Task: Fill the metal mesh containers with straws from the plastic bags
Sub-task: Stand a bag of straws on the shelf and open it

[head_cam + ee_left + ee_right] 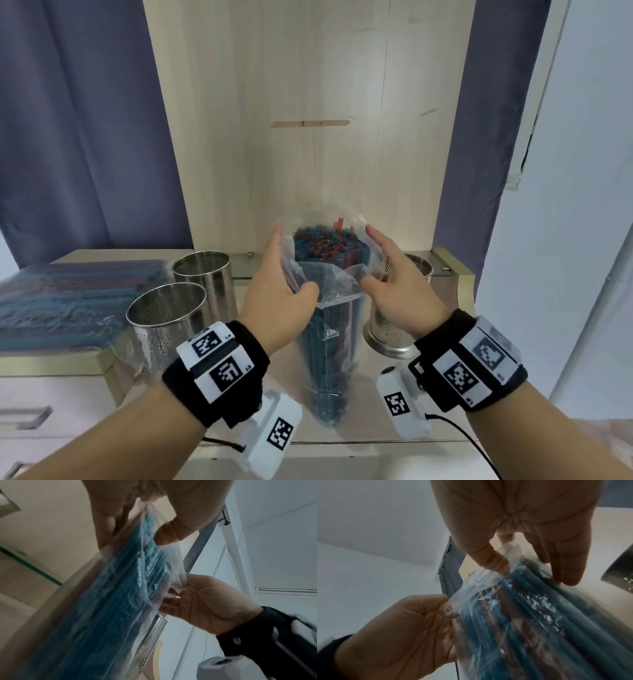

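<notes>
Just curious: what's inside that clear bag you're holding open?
The clear bag holds upright blue and red straws, packed tight. Their lower ends blur behind wrinkled plastic.

Two bare forearms reach forward, each wearing a black wristband with white marker blocks. The left hand (279,291) and the right hand (399,287) face each other, palms inward, fingers extended upward, thumbs curled in, each pinching clear plastic film between them.
</notes>
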### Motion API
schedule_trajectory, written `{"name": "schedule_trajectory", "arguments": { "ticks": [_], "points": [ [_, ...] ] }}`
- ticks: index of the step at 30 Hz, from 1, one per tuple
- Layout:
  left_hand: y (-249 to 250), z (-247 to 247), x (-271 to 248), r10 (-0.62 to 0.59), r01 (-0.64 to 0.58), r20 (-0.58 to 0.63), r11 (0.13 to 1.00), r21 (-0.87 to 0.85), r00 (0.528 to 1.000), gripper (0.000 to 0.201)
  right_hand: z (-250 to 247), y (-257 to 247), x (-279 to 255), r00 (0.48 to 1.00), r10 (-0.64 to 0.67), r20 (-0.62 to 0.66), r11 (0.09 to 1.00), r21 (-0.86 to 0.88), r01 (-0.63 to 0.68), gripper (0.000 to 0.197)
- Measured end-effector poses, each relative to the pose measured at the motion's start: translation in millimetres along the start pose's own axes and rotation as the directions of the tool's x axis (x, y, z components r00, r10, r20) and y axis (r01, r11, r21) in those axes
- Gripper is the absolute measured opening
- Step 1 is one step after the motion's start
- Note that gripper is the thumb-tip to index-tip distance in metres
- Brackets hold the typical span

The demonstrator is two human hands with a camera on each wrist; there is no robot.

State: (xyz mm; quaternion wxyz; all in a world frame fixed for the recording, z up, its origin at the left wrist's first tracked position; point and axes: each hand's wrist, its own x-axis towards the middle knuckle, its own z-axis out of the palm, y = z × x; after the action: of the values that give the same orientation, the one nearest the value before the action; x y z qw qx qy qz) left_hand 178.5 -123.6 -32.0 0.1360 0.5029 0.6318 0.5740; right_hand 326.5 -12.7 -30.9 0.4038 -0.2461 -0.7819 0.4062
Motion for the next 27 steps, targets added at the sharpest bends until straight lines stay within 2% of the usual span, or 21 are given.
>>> {"name": "schedule_trajectory", "arguments": {
  "ticks": [4,7,9,11,13,15,19,21,23,25,27],
  "points": [
    [7.2,0.8,-0.3,-0.095,0.108,0.074,0.975,-0.194,0.993,0.091,-4.5,-1.9,4.4,0.991,0.068,0.112,0.998,-0.026,-0.065,0.085],
    [7.4,0.2,-0.1,-0.057,0.053,-0.003,0.944,-0.327,0.998,0.078,-12.3,-1.5,9.2,0.978,0.124,0.165,0.99,0.042,-0.133,0.092],
    [5.4,1.7,-1.2,0.009,-0.037,-0.09,0.949,-0.314,0.996,0.057,-15.1,-1.4,8.5,0.981,0.122,0.148,0.988,0.081,-0.135,0.085],
    [1.1,3.0,-2.0,0.063,-0.111,-0.188,0.96,-0.258,0.98,0.041,-15.6,1.8,7.0,0.992,0.098,0.076,0.989,0.1,-0.106,0.072],
    [-4.7,3.9,-0.3,0.111,-0.155,-0.251,0.974,-0.163,0.962,0.032,-12.3,5.0,4.0,0.997,0.076,-0.023,0.991,0.116,-0.072,0.052],
    [-8.0,4.4,2.3,0.115,-0.15,-0.255,0.981,-0.123,0.96,0.029,-7.6,6.6,0.4,0.993,0.056,-0.108,0.993,0.111,-0.044,0.039],
    [-5.3,2.2,11.5,-0.05,-0.002,-0.212,0.972,-0.236,0.976,0.043,-7.9,11.3,-0.9,0.995,0.056,-0.085,0.996,0.075,-0.049,0.034],
    [0.7,0.9,12.1,-0.093,0.052,-0.141,0.961,-0.271,0.986,0.044,-11.0,13.1,0.8,0.998,0.06,-0.028,0.997,0.049,-0.058,0.043],
    [2.3,-1.4,11.3,-0.113,0.095,-0.055,0.96,-0.264,0.992,0.046,-16.9,11.4,1.5,0.994,0.089,0.058,0.996,0.018,-0.091,0.061],
    [0.6,-6.3,10.5,-0.118,0.125,0.048,0.975,-0.184,0.992,0.046,-23.3,8.4,2.6,0.978,0.129,0.162,0.99,0.032,-0.136,0.077],
    [-1.8,-11.7,11.5,-0.117,0.12,0.177,0.993,-0.009,0.977,0.061,-29.3,10.0,6.0,0.954,0.157,0.255,0.979,0.084,-0.183,0.094]
  ]
}}
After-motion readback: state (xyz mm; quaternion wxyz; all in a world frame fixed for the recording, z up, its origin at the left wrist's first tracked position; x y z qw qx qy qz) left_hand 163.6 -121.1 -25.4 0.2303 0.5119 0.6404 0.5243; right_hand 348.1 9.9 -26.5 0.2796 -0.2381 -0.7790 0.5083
